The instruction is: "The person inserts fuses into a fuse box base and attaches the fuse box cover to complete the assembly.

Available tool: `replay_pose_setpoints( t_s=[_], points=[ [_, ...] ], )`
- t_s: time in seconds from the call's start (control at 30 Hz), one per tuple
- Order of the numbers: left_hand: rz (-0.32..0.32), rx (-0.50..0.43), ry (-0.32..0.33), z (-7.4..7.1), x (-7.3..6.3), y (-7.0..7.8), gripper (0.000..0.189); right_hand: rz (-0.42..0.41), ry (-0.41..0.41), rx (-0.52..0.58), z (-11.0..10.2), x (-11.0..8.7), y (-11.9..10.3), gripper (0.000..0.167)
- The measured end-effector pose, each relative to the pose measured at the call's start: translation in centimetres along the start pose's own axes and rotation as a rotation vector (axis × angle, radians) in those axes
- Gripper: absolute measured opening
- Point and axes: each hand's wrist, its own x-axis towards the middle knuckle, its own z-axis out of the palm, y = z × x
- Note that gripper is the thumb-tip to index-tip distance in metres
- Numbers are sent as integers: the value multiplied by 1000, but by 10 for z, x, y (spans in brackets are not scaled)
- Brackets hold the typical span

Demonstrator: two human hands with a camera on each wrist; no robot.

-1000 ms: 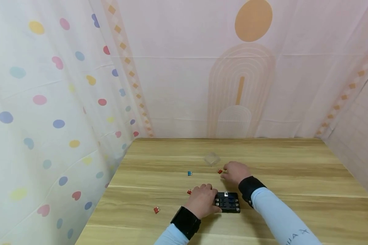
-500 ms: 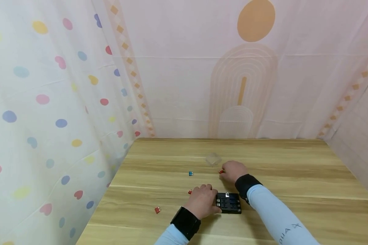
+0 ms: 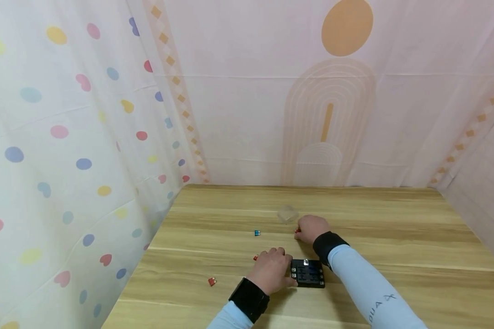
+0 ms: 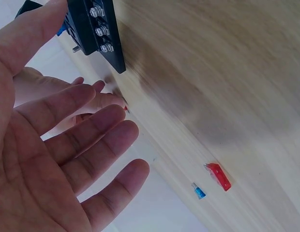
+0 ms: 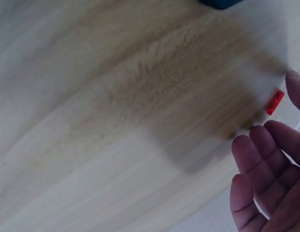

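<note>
My left hand (image 3: 269, 272) is beside the black fuse block (image 3: 308, 273). Its thumb touches the block's side and the other fingers stretch out loosely, holding nothing, as the left wrist view shows. Screw terminals (image 4: 101, 31) line the block's edge there. Farther back, my right hand (image 3: 312, 228) reaches down to a red blade fuse (image 5: 275, 102) on the table; the fuse lies between thumb and forefinger, with a gap to each in the right wrist view. A second red blade fuse (image 4: 218, 176) and a blue blade fuse (image 3: 257, 233) lie past the left hand's fingers.
A clear plastic cover (image 3: 287, 214) rests on the wooden table (image 3: 374, 205) behind the right hand. Another red blade fuse (image 3: 212, 282) lies to the left of the left hand. Patterned curtains (image 3: 238, 114) hang behind and beside the table.
My right hand has moved slightly left, its fingers drawing in around the red blade fuse, which now shows less in the head view. The left hand stays by the fuse block.
</note>
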Motion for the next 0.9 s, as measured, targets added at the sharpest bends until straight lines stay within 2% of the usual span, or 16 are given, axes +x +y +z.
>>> replay_pose_setpoints(
  t_s=[0.37, 0.6, 0.9],
  points=[
    [-4, 17, 11, 2, 0, -2, 58, -37, 30, -51, 1, 4, -5, 14],
    [4, 20, 20, 2, -1, -1, 55, -77, 63, -80, 3, 3, -2, 15],
    [5, 19, 13, 2, 0, -1, 54, -107, 76, -66, 2, 1, 2, 14]
  ],
)
